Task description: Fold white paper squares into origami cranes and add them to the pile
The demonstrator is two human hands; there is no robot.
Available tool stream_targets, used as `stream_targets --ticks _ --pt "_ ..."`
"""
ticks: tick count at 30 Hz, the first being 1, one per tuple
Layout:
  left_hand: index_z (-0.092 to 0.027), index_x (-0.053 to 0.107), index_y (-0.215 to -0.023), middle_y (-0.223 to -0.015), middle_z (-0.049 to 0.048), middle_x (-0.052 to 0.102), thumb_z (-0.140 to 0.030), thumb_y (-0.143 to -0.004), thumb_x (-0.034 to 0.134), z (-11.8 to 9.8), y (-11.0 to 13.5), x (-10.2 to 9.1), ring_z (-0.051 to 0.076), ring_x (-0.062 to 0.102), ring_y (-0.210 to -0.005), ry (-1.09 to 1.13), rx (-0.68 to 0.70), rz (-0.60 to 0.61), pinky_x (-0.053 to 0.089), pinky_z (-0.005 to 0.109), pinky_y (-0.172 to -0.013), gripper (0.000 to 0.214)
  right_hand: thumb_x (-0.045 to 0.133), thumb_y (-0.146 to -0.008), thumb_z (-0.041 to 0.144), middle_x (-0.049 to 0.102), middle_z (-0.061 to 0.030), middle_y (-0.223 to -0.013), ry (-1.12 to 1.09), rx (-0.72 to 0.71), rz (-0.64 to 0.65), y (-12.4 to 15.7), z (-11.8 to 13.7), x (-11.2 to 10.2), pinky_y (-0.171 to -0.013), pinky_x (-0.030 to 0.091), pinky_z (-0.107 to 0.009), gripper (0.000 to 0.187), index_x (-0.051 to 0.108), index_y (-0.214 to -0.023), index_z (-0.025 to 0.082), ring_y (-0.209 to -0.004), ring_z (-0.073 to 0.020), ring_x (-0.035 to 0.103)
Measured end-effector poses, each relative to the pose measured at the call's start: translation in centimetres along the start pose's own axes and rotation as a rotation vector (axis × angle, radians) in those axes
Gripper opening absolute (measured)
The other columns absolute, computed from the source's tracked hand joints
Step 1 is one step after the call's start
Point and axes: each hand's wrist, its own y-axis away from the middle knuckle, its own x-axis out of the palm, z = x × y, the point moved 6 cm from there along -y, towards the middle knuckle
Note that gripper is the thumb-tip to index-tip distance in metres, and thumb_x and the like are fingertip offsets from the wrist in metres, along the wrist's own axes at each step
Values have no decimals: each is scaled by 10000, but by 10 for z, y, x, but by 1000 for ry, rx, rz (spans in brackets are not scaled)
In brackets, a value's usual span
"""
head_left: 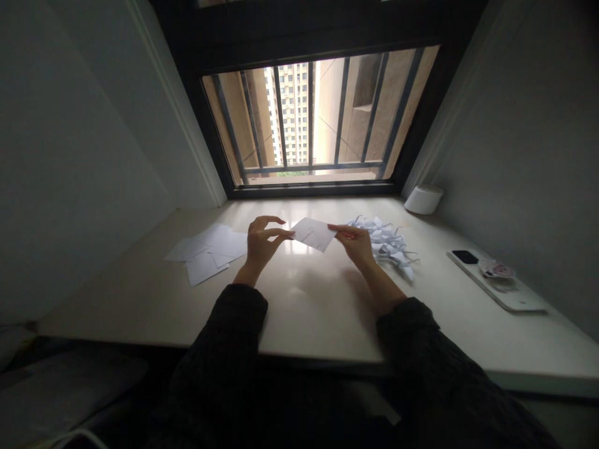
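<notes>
Between my two hands a small square sheet of white paper (314, 234) is held up above the sill, turned so that its corners point sideways. My left hand (262, 240) pinches the left corner between thumb and a finger, with another finger raised clear of it. At the right corner, my right hand (354, 242) grips the sheet between thumb and fingers. Faint lines or shadows show on its face. Just behind my right hand lies a heap of folded paper cranes (386, 240), partly covered by that hand. Loose white paper sheets (208, 249) lie overlapping to the left of my left hand.
A pale window sill (309, 312) serves as the work surface, its front edge close to my forearms. Toward the right wall lies a white phone (496, 280) with a round pink grip. A white cylindrical object (423, 199) stands in the back right corner, beside the barred window (322, 118).
</notes>
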Motion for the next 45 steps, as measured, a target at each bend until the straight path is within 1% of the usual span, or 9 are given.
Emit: stream_targets --ticks 7,14,19,22,26,31,36,40,45 --pt "-288 748 -773 -883 29 658 -332 -705 744 15 2 -1 173 593 -859 233 -148 -5 469 336 -779 81 772 -618 384 744 -17 -768 98 -20 -2 1 15 -4 -709 514 -331 177 764 -749 264 -759 -221 681" --pt "-232 756 -779 -793 38 671 -387 -632 776 37 11 16 155 604 -731 411 -462 39 459 277 -636 215 779 -602 414 710 -24 -633 -96 155 -16 2 13 -2 -608 492 -287 224 736 -680 209 -616 -168 656" --pt "-197 757 -787 -684 47 693 -417 -585 794 47 21 29 145 598 -628 500 -705 71 458 272 -600 301 761 -614 455 724 -49 -676 -121 262 -29 6 7 -1 -556 467 -254 280 733 -720 197 -671 -180 680" --pt "-199 758 -803 -639 39 685 -443 -566 796 51 25 32 135 584 -590 472 -785 93 435 253 -551 343 764 -608 466 732 -64 -712 -161 302 -52 8 4 0 -537 466 -246 307 726 -734 188 -699 -192 693" --pt "-192 754 -831 -745 65 719 -468 -543 802 53 31 37 172 643 -709 524 -867 112 477 263 -609 401 787 -584 455 729 -66 -704 -223 310 -98 7 1 2 -538 482 -246 324 710 -732 178 -728 -207 701" --pt "-165 742 -869 -863 105 730 -438 -537 823 50 39 46 226 683 -845 748 -987 153 519 341 -789 437 800 -563 446 717 -46 -660 -219 241 -120 4 5 1 -590 503 -276 307 703 -698 188 -716 -206 696" --pt "-161 723 -866 -877 91 730 -349 -542 841 48 40 50 215 688 -883 927 -1063 15 503 375 -896 392 796 -569 436 727 -40 -693 -192 177 -121 4 10 1 -616 508 -301 285 707 -708 204 -715 -199 682" --pt "-163 714 -868 -890 69 730 -272 -554 836 45 38 52 202 678 -930 1024 -1047 -113 488 375 -942 354 798 -568 418 725 -41 -699 -269 216 -139 7 5 6 -626 508 -299 272 699 -699 202 -746 -206 690" --pt "-175 712 -887 -928 60 726 -243 -613 802 40 38 55 200 665 -972 1083 -1052 -154 482 376 -973 296 806 -566 389 726 -26 -735 -428 300 -162 10 -2 13 -615 498 -268 250 686 -699 214 -767 -192 696"
